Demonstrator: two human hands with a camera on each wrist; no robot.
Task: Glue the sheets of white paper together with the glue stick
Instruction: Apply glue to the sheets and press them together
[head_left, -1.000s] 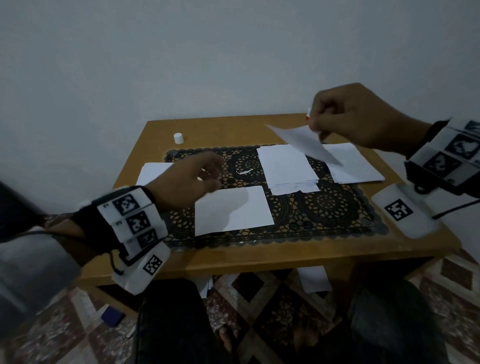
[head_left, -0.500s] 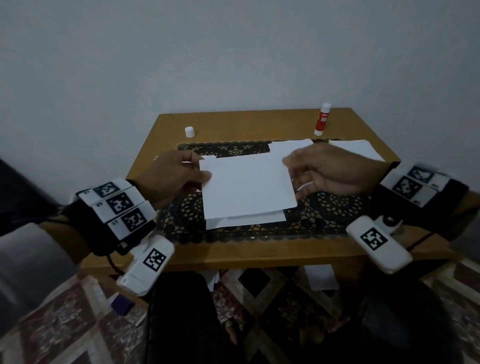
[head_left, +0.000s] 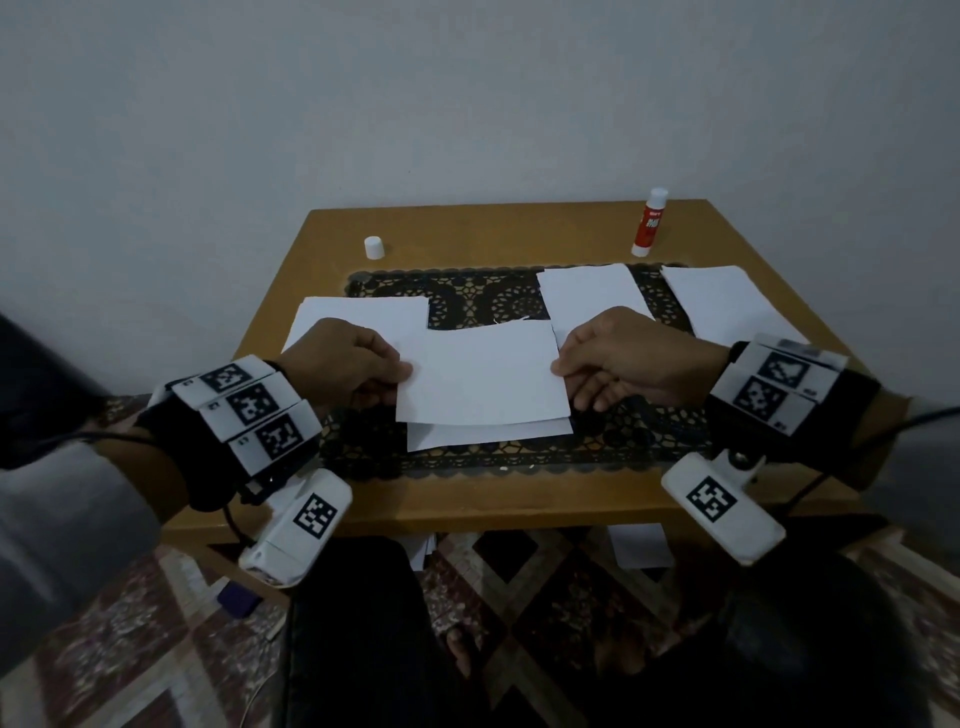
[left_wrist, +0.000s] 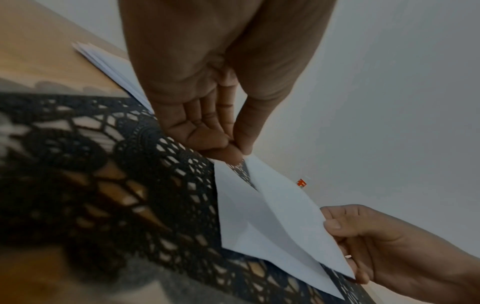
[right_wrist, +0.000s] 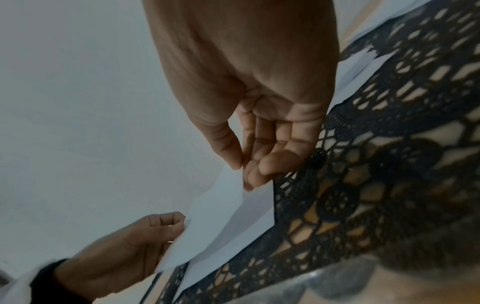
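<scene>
From the head camera, the left hand (head_left: 345, 369) and the right hand (head_left: 631, 361) each pinch one side edge of the top sheet (head_left: 480, 374), which hangs over a lower sheet (head_left: 488, 435) lying on the black lace mat (head_left: 623, 436) near the front of the wooden table (head_left: 467, 499). That view alone takes in the rest of the table: the glue stick (head_left: 649, 223) stands upright at the far right, uncapped or capped I cannot tell, with a small white cap (head_left: 374, 247) well apart from it at the far left, a stack of paper (head_left: 358, 312) under the left hand, and two more sheets (head_left: 592, 291) at the back right. The left wrist camera adds what the head view flattens: the thumb and fingers (left_wrist: 226, 152) are closed narrowly on a corner, and the held sheet is lifted clear of the lower one along that edge, with lace showing through the gap between them. The right wrist camera shows the same narrow pinch from the other side, thumb above and fingers (right_wrist: 262, 170) below the paper edge. Whether the two sheets touch anywhere along their far edge cannot be made out. The glue stick appears from the left wrist only as a tiny red speck, and the near part of the mat blurs in both wrist views.
</scene>
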